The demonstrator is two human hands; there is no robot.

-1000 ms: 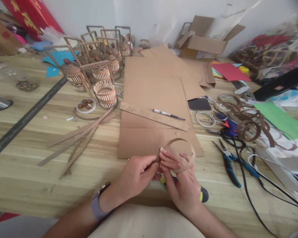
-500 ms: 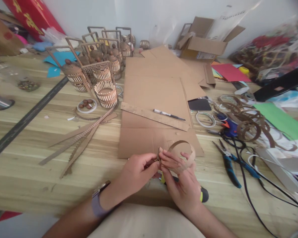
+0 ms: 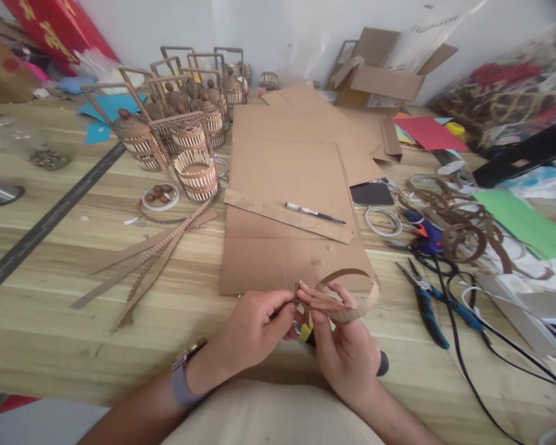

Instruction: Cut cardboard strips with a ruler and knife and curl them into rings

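Note:
A thin strip of brown cardboard (image 3: pixel 373 295) curls in a loop above and around the fingers of my right hand (image 3: pixel 345 346), which is closed on it. My left hand (image 3: pixel 259 321) pinches the strip's end, close to the right fingertips. What exactly lies between the fingertips is partly hidden. Under my hands, at the table's front edge, lies a yellow and black tool (image 3: pixel 382 363), mostly covered by the right hand. Just beyond my hands is a large cardboard sheet (image 3: pixel 282 266) flat on the table.
On the sheet lie a ruler (image 3: pixel 287 216) and a pen (image 3: pixel 315 212). Several small lantern-like baskets (image 3: pixel 197 173) stand at the back left, with cardboard strips (image 3: pixel 143 272) before them. Pliers (image 3: pixel 426 303), a blue glue gun (image 3: pixel 429 238), cables and curled strips (image 3: pixel 467 241) lie to the right.
The strip's loop has widened and shifted right. My right hand has turned slightly and lowered, its fingers a little more bent, while my left hand still pinches the end.

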